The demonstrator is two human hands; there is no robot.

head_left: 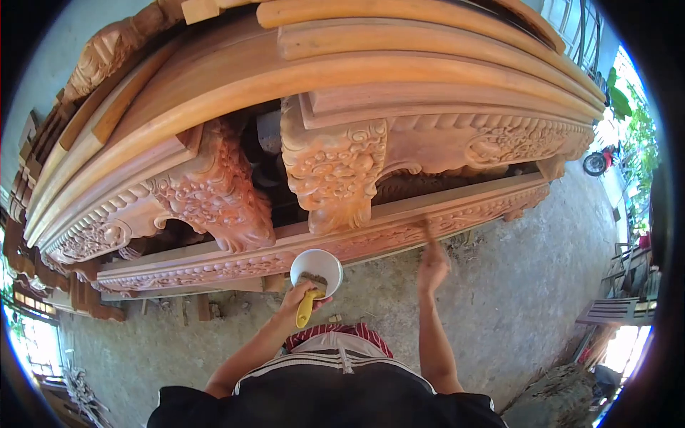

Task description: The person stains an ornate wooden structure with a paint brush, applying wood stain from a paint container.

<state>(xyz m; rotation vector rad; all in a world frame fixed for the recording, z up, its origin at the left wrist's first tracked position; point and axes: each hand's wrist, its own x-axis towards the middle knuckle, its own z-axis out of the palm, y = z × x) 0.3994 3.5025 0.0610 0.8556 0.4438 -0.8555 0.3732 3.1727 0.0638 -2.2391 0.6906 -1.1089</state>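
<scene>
My left hand [294, 298] is closed round a white plastic cup [330, 265], tilted so its opening shows some brown stuff inside. A paintbrush with a yellow handle [305, 312] rests against the cup in the same hand, its bristles pointing into the cup. My right hand [433, 269] is closed on a slim, brown, brush-like tool [428, 228], smeared by motion. The tool's tip overlaps the long carved lower rail [342, 246]. Above that rail stand carved wooden legs [342, 167] with leaf and scroll relief.
Smooth curved wooden rails [442, 68] lie stacked across the top of the carved furniture. Concrete floor [499, 285] lies below, with wood scraps near the rail. A slatted wooden piece [610, 311] is at right, and a motorbike wheel [594, 164] shows farther back.
</scene>
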